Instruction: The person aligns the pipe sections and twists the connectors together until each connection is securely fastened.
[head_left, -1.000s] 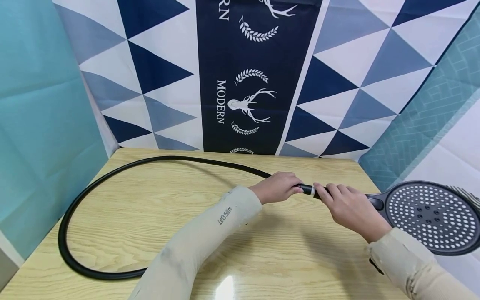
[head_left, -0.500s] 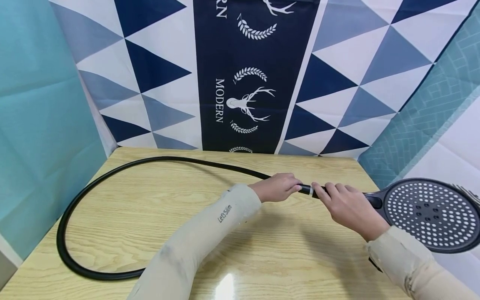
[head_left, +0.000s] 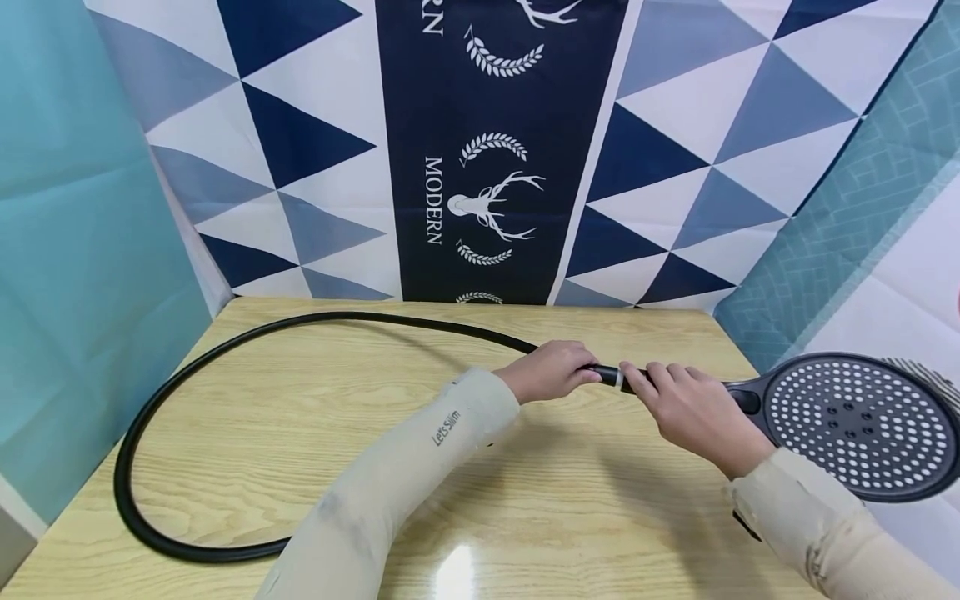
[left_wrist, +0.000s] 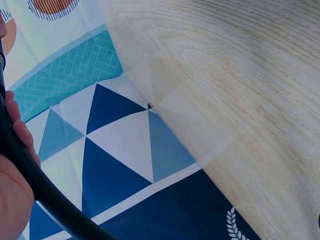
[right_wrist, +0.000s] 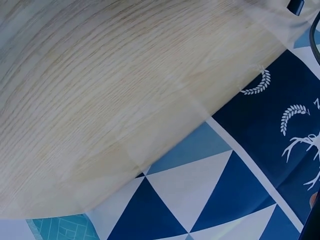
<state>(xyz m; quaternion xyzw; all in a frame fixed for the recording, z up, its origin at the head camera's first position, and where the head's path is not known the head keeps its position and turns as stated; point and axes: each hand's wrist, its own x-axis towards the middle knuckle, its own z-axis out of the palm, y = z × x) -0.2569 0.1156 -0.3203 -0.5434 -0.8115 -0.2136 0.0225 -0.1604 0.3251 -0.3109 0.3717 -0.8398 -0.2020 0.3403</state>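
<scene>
A black hand shower [head_left: 862,425] with a wide round face of white nozzles is held over the right side of the table. My right hand [head_left: 697,421] grips its handle. Between the two hands, a white ring [head_left: 619,379] shows at the joint of handle and hose. My left hand [head_left: 549,371] holds the black shower hose [head_left: 337,316] close to that joint. In the left wrist view, the fingers [left_wrist: 22,132] wrap around the hose [left_wrist: 57,205]. From the left hand the hose loops to the far left and passes behind the left sleeve.
The wooden table [head_left: 247,450] lies beneath both arms. A patterned cloth backdrop [head_left: 330,125] rises at its back edge, with teal sheeting [head_left: 82,250] along the left and a teal and white sheet [head_left: 847,225] at the right.
The head view has shifted slightly, moving the scene a little left in it. Both hands keep their hold on the hose and the shower handle, and the hose loop looks the same.
</scene>
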